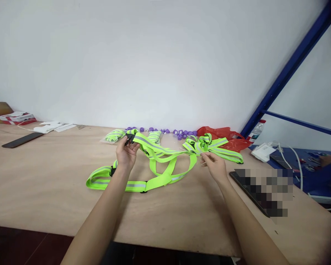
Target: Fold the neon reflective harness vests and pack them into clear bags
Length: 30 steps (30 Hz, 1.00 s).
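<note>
A neon-green reflective strap harness [157,162] lies spread over the wooden table [52,184], its loops reaching from left to centre. My left hand [126,152] is closed on a strap end with a black buckle [129,138], lifted a little off the table. My right hand [213,162] pinches a strap near the bundled green straps [209,145] at the right. A bagged green harness [114,136] lies behind my left hand.
Several purple rolls [182,133] line the wall. A red plastic bag [226,138] sits behind the bundle. A dark phone [22,140] and papers [51,127] lie far left. A blurred dark device [262,191], a white charger [263,151] and a blue shelf frame [289,66] stand at right.
</note>
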Each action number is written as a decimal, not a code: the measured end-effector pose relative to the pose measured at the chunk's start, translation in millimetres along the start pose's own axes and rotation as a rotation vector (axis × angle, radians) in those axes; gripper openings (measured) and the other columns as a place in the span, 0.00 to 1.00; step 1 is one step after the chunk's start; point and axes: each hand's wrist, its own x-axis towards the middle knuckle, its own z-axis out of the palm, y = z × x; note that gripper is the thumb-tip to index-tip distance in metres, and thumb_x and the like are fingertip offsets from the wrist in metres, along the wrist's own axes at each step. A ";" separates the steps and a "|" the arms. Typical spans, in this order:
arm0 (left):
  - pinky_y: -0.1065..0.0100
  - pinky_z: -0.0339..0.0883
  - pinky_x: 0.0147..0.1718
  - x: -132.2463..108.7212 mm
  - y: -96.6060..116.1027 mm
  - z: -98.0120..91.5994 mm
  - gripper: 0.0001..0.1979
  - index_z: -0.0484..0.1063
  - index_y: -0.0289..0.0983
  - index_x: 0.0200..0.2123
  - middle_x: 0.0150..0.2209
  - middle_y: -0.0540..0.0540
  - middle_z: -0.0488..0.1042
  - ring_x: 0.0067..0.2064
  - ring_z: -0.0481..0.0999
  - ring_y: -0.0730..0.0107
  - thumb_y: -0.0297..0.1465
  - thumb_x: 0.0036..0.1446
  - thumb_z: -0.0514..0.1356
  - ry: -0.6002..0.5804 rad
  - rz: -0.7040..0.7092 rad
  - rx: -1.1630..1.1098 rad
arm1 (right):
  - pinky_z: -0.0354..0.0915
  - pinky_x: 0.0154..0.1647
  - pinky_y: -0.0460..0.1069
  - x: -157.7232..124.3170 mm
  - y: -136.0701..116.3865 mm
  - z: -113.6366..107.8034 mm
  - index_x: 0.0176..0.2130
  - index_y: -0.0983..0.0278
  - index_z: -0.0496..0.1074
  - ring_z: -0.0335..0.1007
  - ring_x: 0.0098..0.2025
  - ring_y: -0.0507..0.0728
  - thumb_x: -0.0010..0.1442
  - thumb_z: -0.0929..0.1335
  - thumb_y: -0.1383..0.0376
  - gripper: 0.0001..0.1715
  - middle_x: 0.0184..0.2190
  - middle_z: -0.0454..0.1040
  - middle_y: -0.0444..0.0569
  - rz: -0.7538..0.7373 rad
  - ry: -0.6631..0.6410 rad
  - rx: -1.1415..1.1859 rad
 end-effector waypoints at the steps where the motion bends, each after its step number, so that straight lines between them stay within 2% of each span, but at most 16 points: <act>1: 0.76 0.75 0.25 -0.5 -0.3 0.5 0.12 0.66 0.37 0.22 0.16 0.57 0.68 0.21 0.77 0.75 0.32 0.51 0.65 -0.009 0.001 0.003 | 0.70 0.25 0.52 -0.2 -0.9 -1.6 0.33 0.63 0.73 0.70 0.26 0.56 0.47 0.73 0.40 0.30 0.26 0.73 0.47 0.015 -0.019 0.009; 4: 0.76 0.76 0.25 -3.0 -2.9 1.5 0.09 0.70 0.36 0.25 0.19 0.54 0.74 0.21 0.78 0.74 0.32 0.50 0.67 -0.040 0.000 0.031 | 0.66 0.20 0.49 -6.7 -4.4 1.7 0.38 0.63 0.74 0.70 0.22 0.55 0.49 0.72 0.42 0.30 0.27 0.75 0.47 0.062 -0.184 -0.014; 7: 0.75 0.77 0.26 -6.7 -7.9 2.1 0.09 0.74 0.35 0.29 0.23 0.52 0.78 0.23 0.79 0.73 0.33 0.48 0.68 -0.081 -0.032 0.054 | 0.66 0.24 0.48 -18.5 -4.9 17.2 0.44 0.63 0.74 0.70 0.25 0.54 0.51 0.72 0.46 0.29 0.31 0.76 0.46 0.014 -0.350 -0.182; 9: 0.75 0.77 0.26 -9.4 -12.0 2.5 0.10 0.75 0.35 0.30 0.24 0.50 0.79 0.23 0.80 0.72 0.34 0.47 0.69 -0.105 -0.052 0.069 | 0.67 0.30 0.49 -26.2 -4.2 30.4 0.45 0.62 0.75 0.70 0.29 0.54 0.52 0.73 0.49 0.27 0.32 0.76 0.45 -0.064 -0.384 -0.298; 12: 0.74 0.77 0.24 -12.6 -17.6 3.3 0.10 0.75 0.35 0.31 0.25 0.49 0.80 0.23 0.80 0.71 0.34 0.47 0.70 -0.138 -0.064 0.102 | 0.67 0.35 0.50 -33.2 -3.1 46.2 0.40 0.61 0.78 0.70 0.32 0.56 0.50 0.74 0.53 0.19 0.30 0.77 0.45 -0.063 -0.408 -0.240; 16: 0.75 0.76 0.23 -12.6 -18.6 4.6 0.10 0.75 0.35 0.30 0.24 0.49 0.79 0.23 0.80 0.70 0.34 0.47 0.70 -0.162 -0.073 0.114 | 0.69 0.36 0.52 -31.2 0.8 51.4 0.30 0.62 0.76 0.73 0.33 0.58 0.48 0.73 0.56 0.13 0.29 0.78 0.47 0.033 -0.302 -0.043; 20: 0.74 0.77 0.25 -12.1 -6.0 5.5 0.09 0.73 0.35 0.29 0.22 0.53 0.76 0.22 0.79 0.72 0.33 0.50 0.68 -0.109 -0.081 0.095 | 0.73 0.35 0.55 -21.3 6.6 43.9 0.35 0.60 0.70 0.76 0.32 0.59 0.49 0.72 0.54 0.16 0.28 0.78 0.45 0.122 -0.162 0.153; 23: 0.72 0.78 0.27 -20.4 8.6 0.9 0.08 0.71 0.35 0.29 0.21 0.55 0.74 0.23 0.80 0.71 0.32 0.53 0.67 -0.051 -0.114 0.105 | 0.75 0.36 0.56 -13.3 8.3 38.5 0.37 0.58 0.66 0.78 0.33 0.60 0.51 0.70 0.53 0.16 0.30 0.79 0.44 0.161 -0.064 0.302; 28: 0.64 0.80 0.34 -54.6 20.2 -28.9 0.05 0.73 0.35 0.37 0.26 0.51 0.78 0.30 0.83 0.65 0.30 0.57 0.64 0.052 -0.267 0.230 | 0.74 0.34 0.54 -6.0 8.7 33.5 0.35 0.59 0.68 0.77 0.35 0.58 0.47 0.72 0.64 0.13 0.33 0.79 0.43 0.255 0.024 0.740; 30: 0.61 0.80 0.37 -69.7 18.9 -46.0 0.05 0.73 0.34 0.36 0.27 0.49 0.78 0.30 0.83 0.64 0.30 0.57 0.63 0.095 -0.327 0.275 | 0.73 0.31 0.51 -4.3 8.8 29.4 0.34 0.59 0.68 0.75 0.32 0.56 0.46 0.72 0.66 0.13 0.30 0.77 0.41 0.270 0.018 0.801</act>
